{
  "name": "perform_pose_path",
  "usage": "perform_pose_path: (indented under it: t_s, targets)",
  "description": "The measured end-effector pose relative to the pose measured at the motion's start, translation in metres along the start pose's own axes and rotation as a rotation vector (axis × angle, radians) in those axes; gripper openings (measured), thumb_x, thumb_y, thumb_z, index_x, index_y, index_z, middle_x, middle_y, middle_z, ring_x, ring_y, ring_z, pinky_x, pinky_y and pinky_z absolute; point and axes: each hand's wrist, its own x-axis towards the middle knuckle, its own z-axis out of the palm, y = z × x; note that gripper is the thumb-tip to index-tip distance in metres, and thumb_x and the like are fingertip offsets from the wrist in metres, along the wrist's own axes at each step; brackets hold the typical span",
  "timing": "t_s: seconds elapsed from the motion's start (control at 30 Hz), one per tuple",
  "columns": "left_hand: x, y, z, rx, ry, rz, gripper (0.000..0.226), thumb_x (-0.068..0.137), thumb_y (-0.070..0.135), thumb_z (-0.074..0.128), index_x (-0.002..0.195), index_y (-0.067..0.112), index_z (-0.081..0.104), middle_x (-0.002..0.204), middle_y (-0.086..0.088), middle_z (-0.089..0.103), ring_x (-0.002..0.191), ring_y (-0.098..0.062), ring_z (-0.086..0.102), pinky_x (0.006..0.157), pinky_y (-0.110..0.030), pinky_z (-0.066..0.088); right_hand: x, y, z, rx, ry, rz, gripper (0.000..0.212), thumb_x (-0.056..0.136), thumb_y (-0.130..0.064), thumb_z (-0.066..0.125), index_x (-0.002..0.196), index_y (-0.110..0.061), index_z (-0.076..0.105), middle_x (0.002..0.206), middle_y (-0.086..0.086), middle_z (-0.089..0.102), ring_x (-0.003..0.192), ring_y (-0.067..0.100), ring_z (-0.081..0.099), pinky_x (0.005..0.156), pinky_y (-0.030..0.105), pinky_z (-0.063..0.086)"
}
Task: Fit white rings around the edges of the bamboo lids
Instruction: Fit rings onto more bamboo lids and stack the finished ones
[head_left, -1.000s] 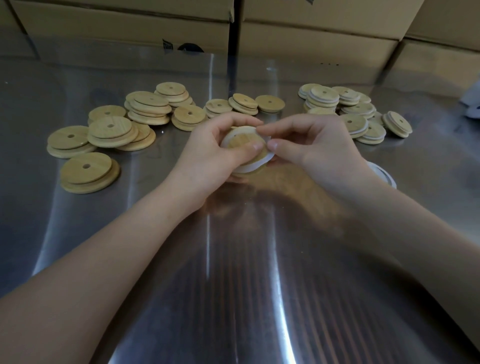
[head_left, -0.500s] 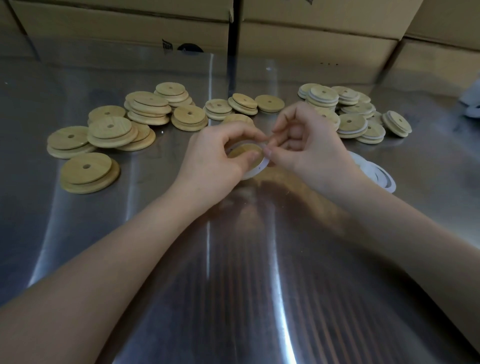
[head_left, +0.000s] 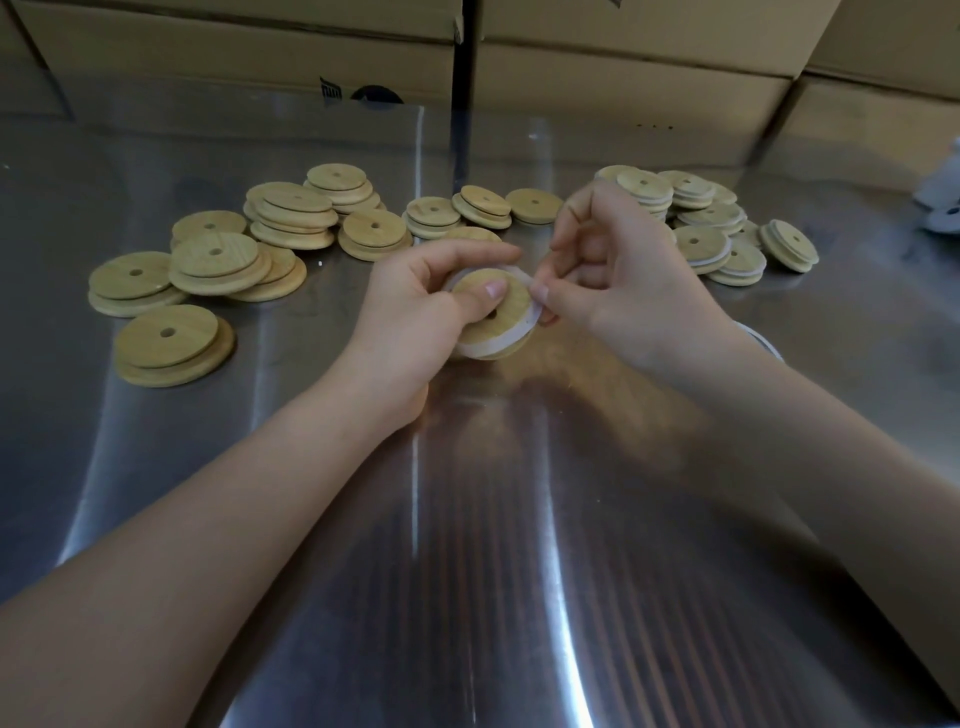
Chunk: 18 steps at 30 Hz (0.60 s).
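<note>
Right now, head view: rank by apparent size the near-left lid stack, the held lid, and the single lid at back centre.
1. near-left lid stack
2. held lid, partly covered by the left hand
3. back-centre lid
Camera distance differs, so true sizes are unsure.

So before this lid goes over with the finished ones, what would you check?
1. Grip: left hand holds the bamboo lid, thumb on its face: ok.
2. Near edge: white ring seated: ok.
3. Right edge: right hand pinches the ring, which looks lifted: not ok.
4. Far edge: hidden by fingers: cannot tell.
5. Ringed lids lie on the table to the right: ok.
</note>
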Motion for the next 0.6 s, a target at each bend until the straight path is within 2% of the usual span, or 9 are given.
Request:
perform_pose_path:
  t_s: [0.1,0.23,0.33,0.4,0.47,0.53,0.6]
  targets:
    - [-0.001,0.001,0.0,-0.006,-0.003,0.0,0.026,0.092,-0.001,0.06,0.102,0.02,0.073,0.111,-0.007,0.071,0.108,-0.023,0.066,0.097,-0.047,0.053,-0.001,0.002,0.002,0.061,0.043,0.041,0.034,0.084,0.008,0.066,0.085,-0.018,0.043,0.071,0.009,0.063,0.061,0.021,0.066,0.067,0.04,0.06]
    - [-0.001,0.0,0.0,-0.009,0.004,0.013,0.026,0.092,0.0,0.061,0.101,0.021,0.072,0.111,-0.007,0.071,0.107,-0.023,0.067,0.094,-0.048,0.055,-0.003,0.003,0.005,0.212,0.075,0.116,0.032,0.083,0.009,0.067,0.088,-0.014,0.046,0.066,0.002,0.065,0.061,0.02,0.064,0.064,0.038,0.059]
    - [0.0,-0.001,-0.001,-0.011,-0.008,0.016,0.025,0.089,-0.001,0.064,0.101,0.02,0.073,0.109,-0.007,0.072,0.105,-0.023,0.068,0.094,-0.046,0.055,-0.004,0.003,0.008,0.24,0.107,0.111,0.033,0.083,0.01,0.067,0.089,-0.014,0.045,0.067,0.004,0.064,0.063,0.021,0.064,0.067,0.04,0.059]
    - [0.0,-0.001,-0.002,0.069,-0.012,0.06,0.024,0.087,0.002,0.069,0.101,0.02,0.073,0.107,-0.003,0.073,0.103,-0.018,0.068,0.095,-0.04,0.055,-0.004,0.003,0.01,0.194,0.13,0.081,0.035,0.082,0.01,0.068,0.089,-0.016,0.045,0.068,0.004,0.064,0.062,0.019,0.064,0.069,0.04,0.059]
    - [0.001,-0.001,-0.002,0.259,0.0,0.15,0.024,0.083,0.007,0.074,0.1,0.024,0.073,0.104,0.006,0.072,0.099,-0.009,0.067,0.093,-0.033,0.055,-0.005,0.004,0.011,0.139,0.141,0.043,0.038,0.08,0.01,0.069,0.088,-0.018,0.044,0.068,0.004,0.065,0.062,0.017,0.063,0.069,0.038,0.057]
    - [0.002,-0.001,-0.001,0.391,0.01,0.208,0.024,0.082,0.012,0.077,0.1,0.027,0.074,0.102,0.01,0.072,0.099,-0.006,0.066,0.092,-0.032,0.053,-0.004,0.004,0.012,0.095,0.138,0.011,0.041,0.079,0.01,0.07,0.088,-0.02,0.043,0.069,0.004,0.064,0.063,0.027,0.062,0.068,0.039,0.054]
    - [0.002,-0.001,-0.001,0.387,0.027,0.208,0.024,0.082,0.012,0.077,0.098,0.029,0.074,0.1,0.012,0.072,0.098,-0.005,0.066,0.092,-0.032,0.054,-0.004,0.005,0.01,0.082,0.124,-0.004,0.041,0.079,0.009,0.069,0.088,-0.021,0.043,0.071,0.006,0.064,0.068,0.037,0.061,0.067,0.042,0.053]
